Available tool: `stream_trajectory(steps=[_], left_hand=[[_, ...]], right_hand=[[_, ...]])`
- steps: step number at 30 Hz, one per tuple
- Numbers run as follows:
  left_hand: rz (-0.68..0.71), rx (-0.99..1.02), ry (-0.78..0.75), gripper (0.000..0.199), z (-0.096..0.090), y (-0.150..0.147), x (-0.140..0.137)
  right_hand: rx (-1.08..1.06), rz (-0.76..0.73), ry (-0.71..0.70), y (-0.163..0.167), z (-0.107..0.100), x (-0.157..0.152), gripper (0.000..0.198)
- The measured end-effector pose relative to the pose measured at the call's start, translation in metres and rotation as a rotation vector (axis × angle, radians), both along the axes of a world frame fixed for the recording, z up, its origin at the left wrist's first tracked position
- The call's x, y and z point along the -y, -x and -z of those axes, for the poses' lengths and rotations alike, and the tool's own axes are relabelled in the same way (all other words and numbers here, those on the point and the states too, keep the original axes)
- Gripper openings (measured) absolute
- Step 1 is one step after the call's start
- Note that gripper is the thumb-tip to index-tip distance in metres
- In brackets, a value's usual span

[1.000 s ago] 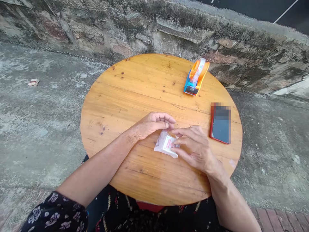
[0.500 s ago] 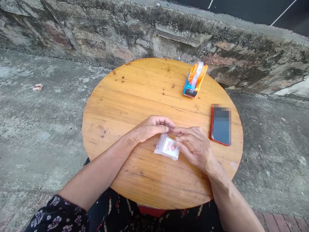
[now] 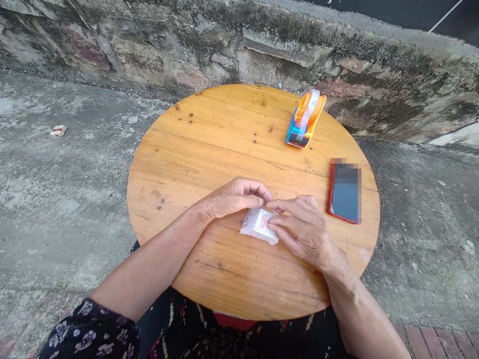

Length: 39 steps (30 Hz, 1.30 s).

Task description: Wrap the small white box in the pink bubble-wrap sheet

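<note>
A small white box (image 3: pixel 263 223) with red print lies on the round wooden table, partly covered by thin, crinkled, whitish wrapping (image 3: pixel 248 224). My left hand (image 3: pixel 241 195) curves over the box's far side, thumb and fingers pinched together; what lies between their tips is hidden. From the right, my right hand (image 3: pixel 305 227) has its thumb and fingers closed on the box's right part, covering some of the print. Its index fingertip meets the left fingertips just beyond the box. A tiny translucent bit shows near the right fingers, too small to name.
On the round wooden table (image 3: pixel 194 149), a blue and orange tape dispenser (image 3: pixel 306 119) stands at the far right. A phone in a red case (image 3: pixel 345 194) lies by the right edge. Behind is a stone wall (image 3: pixel 187 50); a small crumpled packet (image 3: pixel 58 130) lies on the concrete floor.
My right thumb and fingers have moved left and now rest on the face of the box. The box is turned slightly. My left hand has barely moved; the camera view has shifted a little.
</note>
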State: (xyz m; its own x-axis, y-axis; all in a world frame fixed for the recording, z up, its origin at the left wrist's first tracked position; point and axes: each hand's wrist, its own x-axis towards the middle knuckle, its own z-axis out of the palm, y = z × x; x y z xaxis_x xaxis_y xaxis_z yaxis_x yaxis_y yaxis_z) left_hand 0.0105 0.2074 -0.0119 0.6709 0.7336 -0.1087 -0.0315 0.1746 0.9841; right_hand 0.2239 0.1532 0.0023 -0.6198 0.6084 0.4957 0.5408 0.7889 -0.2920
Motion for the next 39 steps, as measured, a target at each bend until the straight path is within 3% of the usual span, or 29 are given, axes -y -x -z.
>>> stream_trajectory(steps=[12,20,30,39], left_hand=[[0.002,-0.040,-0.049,0.016,0.002,0.001,0.000],[0.021,-0.051,-0.048,0.016,-0.001,0.002,0.000],[0.037,-0.051,-0.040,0.014,-0.001,0.001,0.000],[0.099,-0.057,-0.018,0.020,-0.004,0.007,0.003]], right_hand=[[-0.122,0.068,0.059,-0.001,-0.001,-0.002,0.007],[-0.093,-0.021,0.131,-0.002,-0.011,0.000,0.004],[0.001,0.045,-0.030,0.002,0.005,0.002,0.007],[-0.097,0.091,0.027,0.005,0.002,-0.001,0.010]])
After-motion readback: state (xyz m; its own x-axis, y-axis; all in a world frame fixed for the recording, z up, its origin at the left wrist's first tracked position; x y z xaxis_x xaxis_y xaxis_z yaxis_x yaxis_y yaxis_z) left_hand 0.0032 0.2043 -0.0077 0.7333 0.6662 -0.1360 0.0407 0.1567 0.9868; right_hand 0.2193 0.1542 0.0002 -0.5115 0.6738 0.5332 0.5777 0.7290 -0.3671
